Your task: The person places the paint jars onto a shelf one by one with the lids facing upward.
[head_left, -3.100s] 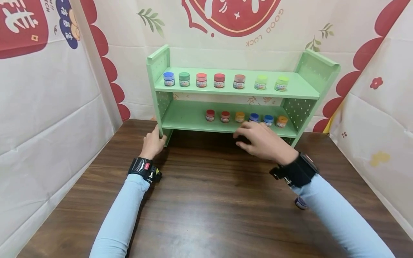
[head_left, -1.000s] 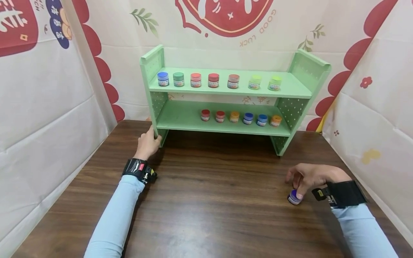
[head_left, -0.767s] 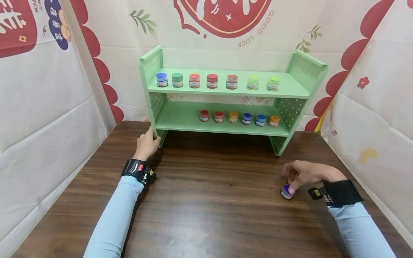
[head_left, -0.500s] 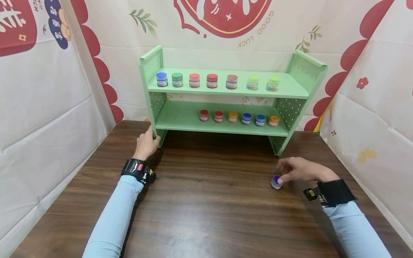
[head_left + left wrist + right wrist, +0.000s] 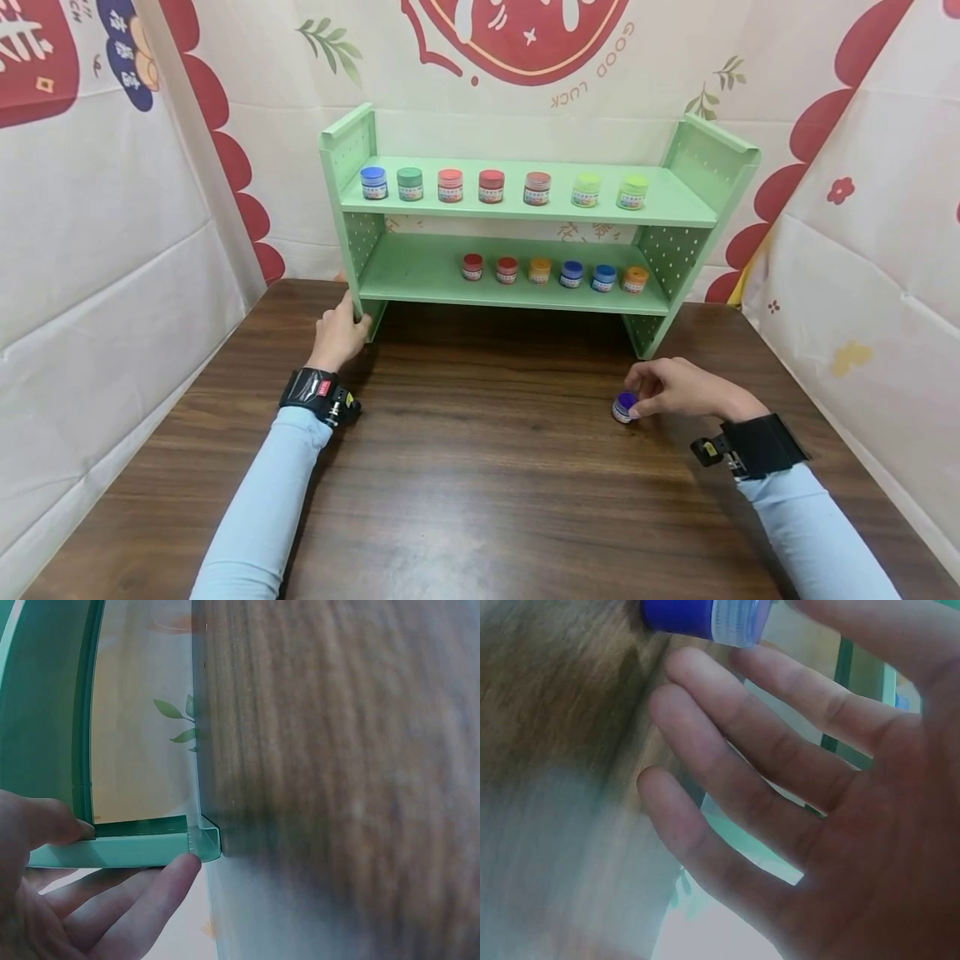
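A two-tier green shelf rack [image 5: 510, 306] stands at the back of the table. My left hand [image 5: 339, 335] grips the foot of its left side panel. In the left wrist view the thumb lies on one side of that green panel edge [image 5: 142, 850] and the fingers on the other. My right hand [image 5: 678, 388], right of the table's middle, pinches a small jar with a purple lid [image 5: 622, 407] between thumb and forefinger. The same purple-lidded jar [image 5: 697, 619] shows at the top of the right wrist view, while the other fingers extend beside it.
Several larger lidded jars, such as a red one [image 5: 491, 187], line the upper tier. Several smaller jars, including a dark blue one [image 5: 571, 274], stand toward the right of the lower tier. Printed cloth [image 5: 510, 129] hangs behind and at both sides of the brown table [image 5: 450, 467].
My right hand has left the lower tier and taken hold of the purple-lidded jar on the right. Over the last second it has moved leftward and toward the rack. My left hand keeps its grip.
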A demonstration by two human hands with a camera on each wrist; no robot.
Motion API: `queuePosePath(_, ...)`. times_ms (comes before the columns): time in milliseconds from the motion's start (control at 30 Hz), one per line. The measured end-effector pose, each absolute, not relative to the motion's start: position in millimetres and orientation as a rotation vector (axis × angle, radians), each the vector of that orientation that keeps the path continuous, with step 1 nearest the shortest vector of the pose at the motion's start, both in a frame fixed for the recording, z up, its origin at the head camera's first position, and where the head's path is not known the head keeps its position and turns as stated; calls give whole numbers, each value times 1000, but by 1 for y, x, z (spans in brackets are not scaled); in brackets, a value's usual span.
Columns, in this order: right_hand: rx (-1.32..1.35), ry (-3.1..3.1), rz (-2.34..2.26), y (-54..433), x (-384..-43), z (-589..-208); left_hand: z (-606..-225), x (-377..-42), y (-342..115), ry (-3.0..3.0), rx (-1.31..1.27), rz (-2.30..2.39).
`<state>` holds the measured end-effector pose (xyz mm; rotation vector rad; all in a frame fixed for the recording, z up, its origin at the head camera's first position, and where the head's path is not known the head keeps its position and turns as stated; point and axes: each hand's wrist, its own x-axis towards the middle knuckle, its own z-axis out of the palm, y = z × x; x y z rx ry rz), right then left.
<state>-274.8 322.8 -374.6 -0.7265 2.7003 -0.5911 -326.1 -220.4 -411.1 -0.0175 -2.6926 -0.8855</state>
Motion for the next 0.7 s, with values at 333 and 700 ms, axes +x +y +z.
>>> queuePosePath(333,-842,2731,-607,319,-275,-378,-411,-326,-221,-2682,-17,-879)
queuePosePath(700,-801,2839,-553,309,-275,-383,-411,-326,-221,-2685,-25,-878)
